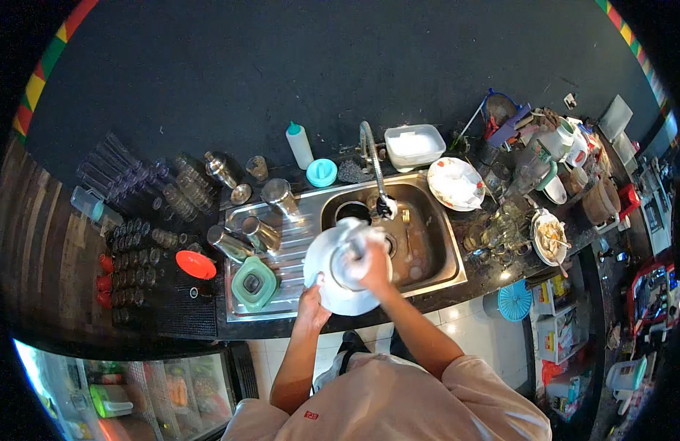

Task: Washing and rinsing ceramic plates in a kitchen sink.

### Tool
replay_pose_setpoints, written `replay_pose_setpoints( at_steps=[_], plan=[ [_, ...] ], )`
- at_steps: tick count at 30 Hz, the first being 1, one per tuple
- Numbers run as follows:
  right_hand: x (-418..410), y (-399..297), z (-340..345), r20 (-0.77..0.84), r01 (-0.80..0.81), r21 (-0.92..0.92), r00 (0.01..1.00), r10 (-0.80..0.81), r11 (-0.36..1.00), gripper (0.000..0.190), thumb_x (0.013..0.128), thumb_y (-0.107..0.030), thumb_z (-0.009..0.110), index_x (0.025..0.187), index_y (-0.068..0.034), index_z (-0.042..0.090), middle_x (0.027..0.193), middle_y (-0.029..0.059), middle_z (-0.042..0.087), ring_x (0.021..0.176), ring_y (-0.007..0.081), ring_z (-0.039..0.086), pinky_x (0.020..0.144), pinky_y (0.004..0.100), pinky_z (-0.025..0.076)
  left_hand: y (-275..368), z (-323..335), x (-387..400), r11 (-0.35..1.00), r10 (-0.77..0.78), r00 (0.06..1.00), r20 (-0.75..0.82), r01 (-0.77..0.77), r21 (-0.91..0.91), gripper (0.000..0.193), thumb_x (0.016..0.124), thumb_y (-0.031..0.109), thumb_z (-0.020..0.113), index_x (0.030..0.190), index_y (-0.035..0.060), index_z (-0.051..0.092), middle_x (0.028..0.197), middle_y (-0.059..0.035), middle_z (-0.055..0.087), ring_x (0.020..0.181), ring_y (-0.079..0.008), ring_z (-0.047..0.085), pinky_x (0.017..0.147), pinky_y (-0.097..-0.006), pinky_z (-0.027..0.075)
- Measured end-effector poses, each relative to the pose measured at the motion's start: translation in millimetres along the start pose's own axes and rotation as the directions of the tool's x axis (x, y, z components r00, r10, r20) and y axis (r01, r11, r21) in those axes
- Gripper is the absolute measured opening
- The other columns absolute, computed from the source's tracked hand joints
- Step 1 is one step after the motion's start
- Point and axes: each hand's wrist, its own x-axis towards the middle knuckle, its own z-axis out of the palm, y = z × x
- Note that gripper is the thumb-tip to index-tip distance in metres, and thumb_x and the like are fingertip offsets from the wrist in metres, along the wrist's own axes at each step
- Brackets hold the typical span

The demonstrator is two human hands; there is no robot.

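Observation:
My left hand (pixel 314 310) grips the near-left rim of a white plate (pixel 340 303), which is held tilted over the sink's left edge and drainboard. Across the middle of the plate, my right hand (pixel 375 265) presses a blurred whitish wad (pixel 357 242); whether it is cloth or sponge I cannot tell. Behind the plate lies the steel sink basin (pixel 431 264), with a fork (pixel 407 220) and a dark round pan or bowl (pixel 353 210) in it. The flexible faucet (pixel 371 146) hangs over the basin.
On the ribbed drainboard (pixel 296 264) stand steel cups (pixel 261 234) and a green lidded container (pixel 255 284). A red dish (pixel 196 264) and rows of glasses (pixel 133 248) are at left. Floral plates (pixel 455 183), glassware (pixel 499 226) and a plate of food scraps (pixel 549 237) crowd the right.

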Motion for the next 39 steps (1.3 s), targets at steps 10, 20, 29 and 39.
replay_pose_setpoints(
  at_steps=[10,20,29,39],
  plan=[
    [-27,-23,-41,0.051,-0.03,0.202,0.998,0.02,0.979,0.039,0.065,-0.027,0.064,0.098,-0.007,0.056,0.109,0.0183,0.053,0.089,0.0345,0.056,0.08,0.0453,0.045,-28,12,19,0.976,0.158,0.982,-0.102,-0.171,-0.132,0.044,0.09,0.025,0.047,0.127,0.0031,0.039,0.121,-0.011,0.051,0.111,-0.0268,0.049,0.096,-0.043,0.037],
    [12,38,-48,-0.031,-0.105,0.1,0.994,0.109,0.989,0.037,0.072,-0.017,0.056,0.106,-0.002,0.05,0.096,0.0202,0.056,0.09,0.0362,0.054,0.078,0.0405,0.044,-17,-2,11,0.995,0.095,0.995,-0.02,-0.095,-0.04,0.044,0.087,0.019,0.053,0.125,0.0012,0.04,0.121,-0.0115,0.05,0.112,-0.026,0.049,0.095,-0.0447,0.04],
    [25,-112,-21,0.229,0.562,0.0,0.805,-0.547,0.827,0.032,0.07,-0.03,0.058,0.092,-0.006,0.061,0.094,0.0203,0.06,0.092,0.0325,0.056,0.081,0.0449,0.043,2,-15,-12,0.994,0.107,0.992,0.07,-0.109,0.018,0.034,0.082,-0.004,0.05,0.113,0.0083,0.052,0.109,-0.0049,0.058,0.1,-0.0177,0.056,0.085,-0.0341,0.047],
    [20,-64,-46,0.252,0.412,0.097,0.87,-0.423,0.906,0.029,0.06,-0.02,0.06,0.088,-0.009,0.06,0.095,0.0095,0.063,0.107,0.0282,0.049,0.096,0.0555,0.021,1,-18,-15,0.983,0.051,0.972,0.229,-0.089,0.161,0.035,0.083,-0.004,0.049,0.117,0.0041,0.049,0.111,-0.0079,0.056,0.103,-0.0203,0.055,0.089,-0.0371,0.046]
  ],
)
